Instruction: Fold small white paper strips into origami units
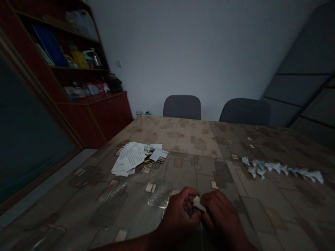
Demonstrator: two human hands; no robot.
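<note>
My left hand (179,218) and my right hand (222,218) meet near the front of the table, pinching a small folded piece of white paper (199,204) between them. The paper is partly hidden by my fingers. Just left of my left hand lies a clear glittery phone case (159,193), and a second clear flat case (108,211) lies further left. To the right, a long row of small folded paper pieces (282,169) stretches across the table cover (199,139).
A loose pile of handwritten papers (129,158) with small items beside it lies at the table's middle left. A dark red shelf cabinet (94,118) stands beyond the left side. Two grey chairs (181,107) stand at the far edge.
</note>
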